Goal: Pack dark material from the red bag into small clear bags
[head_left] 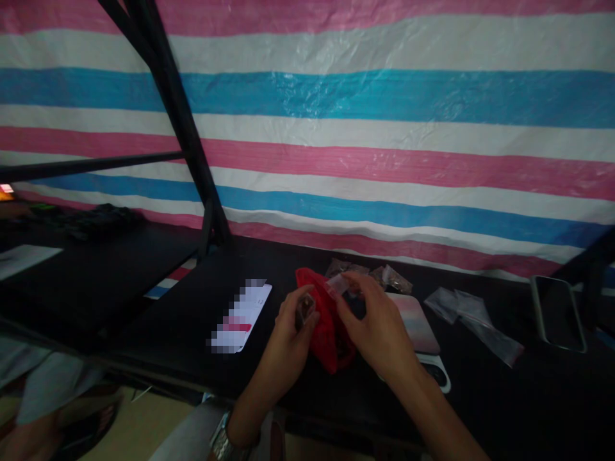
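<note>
My left hand is closed around a small dark object, held just above a red plastic bag lying on the black table. My right hand pinches a small clear plastic pouch between thumb and fingers, right over the red bag. The two hands almost touch. A watch sits on my left wrist.
A white card lies left of the hands. Clear pouches lie to the right, others behind the hands. A phone rests at far right, a pinkish phone case under my right hand. Black frame bars rise on the left; a striped tarp hangs behind.
</note>
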The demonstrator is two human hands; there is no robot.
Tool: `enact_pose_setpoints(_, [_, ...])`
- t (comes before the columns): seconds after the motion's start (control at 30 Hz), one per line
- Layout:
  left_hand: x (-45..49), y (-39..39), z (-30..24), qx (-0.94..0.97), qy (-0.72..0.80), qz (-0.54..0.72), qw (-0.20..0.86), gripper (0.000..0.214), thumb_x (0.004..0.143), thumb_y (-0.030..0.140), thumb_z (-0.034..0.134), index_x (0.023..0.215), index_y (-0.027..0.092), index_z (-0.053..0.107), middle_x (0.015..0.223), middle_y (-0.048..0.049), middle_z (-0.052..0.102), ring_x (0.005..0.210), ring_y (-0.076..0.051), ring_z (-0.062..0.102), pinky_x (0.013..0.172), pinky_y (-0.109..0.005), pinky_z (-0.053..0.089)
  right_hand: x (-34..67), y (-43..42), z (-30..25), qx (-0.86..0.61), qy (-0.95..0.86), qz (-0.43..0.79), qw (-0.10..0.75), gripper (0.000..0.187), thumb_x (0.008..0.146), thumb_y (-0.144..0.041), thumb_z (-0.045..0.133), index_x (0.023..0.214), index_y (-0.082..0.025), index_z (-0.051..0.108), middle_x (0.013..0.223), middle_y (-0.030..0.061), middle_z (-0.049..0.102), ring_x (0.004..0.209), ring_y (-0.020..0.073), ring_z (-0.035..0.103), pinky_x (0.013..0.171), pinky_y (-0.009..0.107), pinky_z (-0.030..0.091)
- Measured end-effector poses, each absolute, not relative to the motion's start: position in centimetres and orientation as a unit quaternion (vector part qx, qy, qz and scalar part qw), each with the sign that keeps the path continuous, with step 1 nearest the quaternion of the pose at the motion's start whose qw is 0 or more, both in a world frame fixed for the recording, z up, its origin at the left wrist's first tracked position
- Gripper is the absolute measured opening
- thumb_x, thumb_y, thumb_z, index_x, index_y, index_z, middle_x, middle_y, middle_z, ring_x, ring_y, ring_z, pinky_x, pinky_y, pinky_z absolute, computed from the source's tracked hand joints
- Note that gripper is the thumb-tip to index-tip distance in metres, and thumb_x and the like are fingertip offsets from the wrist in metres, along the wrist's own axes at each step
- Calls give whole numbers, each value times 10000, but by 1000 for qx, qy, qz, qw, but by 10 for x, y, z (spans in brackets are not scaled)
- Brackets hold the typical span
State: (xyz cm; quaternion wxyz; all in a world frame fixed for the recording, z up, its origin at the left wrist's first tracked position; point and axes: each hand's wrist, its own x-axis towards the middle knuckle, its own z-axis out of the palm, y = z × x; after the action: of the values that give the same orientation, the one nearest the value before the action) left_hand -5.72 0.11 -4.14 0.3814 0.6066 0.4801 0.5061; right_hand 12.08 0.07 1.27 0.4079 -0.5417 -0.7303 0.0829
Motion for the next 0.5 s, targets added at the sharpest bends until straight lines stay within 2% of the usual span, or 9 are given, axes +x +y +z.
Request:
enact_pose_setpoints(0.13, [-58, -1, -30, 584, 504, 550, 320, 365, 994, 378, 556, 1335, 252, 585, 1294, -104, 652, 1223, -272, 635, 1114, -490, 479, 125, 2, 8, -594, -745, 149, 264, 217, 955, -178, 652, 1156, -213, 727, 1157, 94, 719, 1081, 281, 701, 993, 427, 535])
enact_pose_setpoints(0.23, [-51, -11, -24, 540, 570, 574, 233, 347, 984, 401, 539, 1278, 223, 586, 1243, -113, 632, 1195, -291, 627, 1081, -508, 502, 122, 3, 3, -594, -764, 161, 193, 316, 950, -157, 646, 1250, -228, 716, 1232, 99, 671, 1082, 271, 704, 970, 392, 530])
enact_pose_setpoints(0.3, [-43, -20, -26, 523, 606, 550, 238, 394, 954, 437, 581, 1273, 204, 572, 1246, -127, 620, 1182, -311, 632, 1059, -538, 519, 118, 5, -1, -599, -763, 165, 176, 370, 953, -150, 643, 1312, -222, 693, 1279, 111, 637, 1090, 267, 706, 963, 376, 533])
enact_pose_setpoints(0.37, [-35, -26, -30, 525, 612, 516, 289, 475, 899, 429, 652, 1301, 198, 550, 1279, -138, 616, 1185, -322, 645, 1054, -558, 529, 115, 8, -5, -607, -756, 173, 176, 383, 957, -143, 636, 1330, -211, 685, 1288, 117, 617, 1088, 263, 709, 960, 366, 539])
enact_pose_setpoints(0.43, [-31, -28, -34, 519, 600, 508, 335, 510, 835, 337, 679, 1307, 202, 542, 1289, -137, 627, 1187, -314, 662, 1057, -554, 535, 115, 10, -7, -613, -748, 177, 182, 380, 953, -128, 630, 1322, -197, 690, 1294, 125, 606, 1087, 260, 709, 968, 364, 543])
enact_pose_setpoints(0.5, [-33, -26, -32, 499, 585, 527, 363, 490, 759, 247, 666, 1238, 211, 570, 1215, -113, 665, 1128, -287, 695, 1012, -510, 566, 117, 12, -6, -618, -741, 176, 195, 383, 945, -117, 631, 1317, -183, 695, 1298, 134, 602, 1087, 259, 709, 986, 370, 543])
